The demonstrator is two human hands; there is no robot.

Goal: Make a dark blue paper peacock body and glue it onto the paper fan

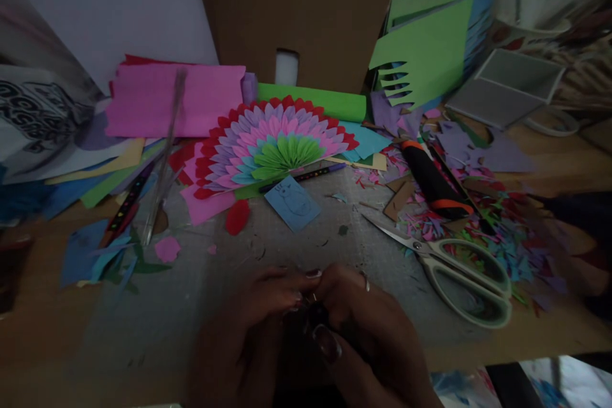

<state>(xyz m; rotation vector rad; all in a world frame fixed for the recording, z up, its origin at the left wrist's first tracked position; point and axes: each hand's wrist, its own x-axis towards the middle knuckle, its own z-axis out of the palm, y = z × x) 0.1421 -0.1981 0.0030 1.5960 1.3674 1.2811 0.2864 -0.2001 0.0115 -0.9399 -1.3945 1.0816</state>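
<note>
A wooden table fills the dim view, with a grey cutting mat laid over its middle. Low on the mat, close to the near edge, the left hand and the right hand meet. The fingertips of both are pressed together, pinching a small dark object between them. The light is too low to tell what that object is.

Beyond the hands a layered paper fan lies open in red, lilac, pink, blue and green. A dark pen rests along its lower edge, and a blue paper card lies just beside the pen. A red petal cutout and a pink scrap sit to the left on the mat.

On the right, pale-handled scissors lie closed, blades pointing towards the fan. An orange and black utility knife lies among a thick litter of coloured paper scraps.

A pink paper sheet, a clear ruler and a dotted marker lie on the left. At the back a brown cardboard box stands upright, with a green paper roll at its foot. A green sheet with cut fringes leans to its right
</note>
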